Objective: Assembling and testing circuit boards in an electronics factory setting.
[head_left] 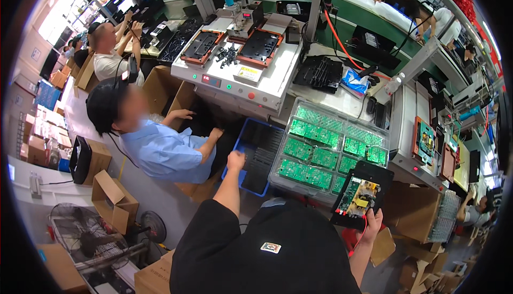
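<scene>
My right hand (372, 224) grips the lower edge of a black plastic panel (382, 175). On the panel sits a circuit board (359, 197) with yellow and green parts, and a red wire (365, 231) hangs from it past my wrist. My left hand (236, 160) is closed at the near left side of a blue bin (247, 186) holding dark flat pieces; whatever its fingers hold, if anything, is hidden. Between my hands, a clear compartment tray (281, 154) carries several green circuit boards (305, 172).
A co-worker in blue (160, 152) sits at my left, close to the bin. Ahead stands a white press machine (235, 80) with two orange-framed fixtures. Black parts (319, 74) lie beyond the tray. Cardboard boxes (411, 208) stand at right, and a floor fan (85, 235) at lower left.
</scene>
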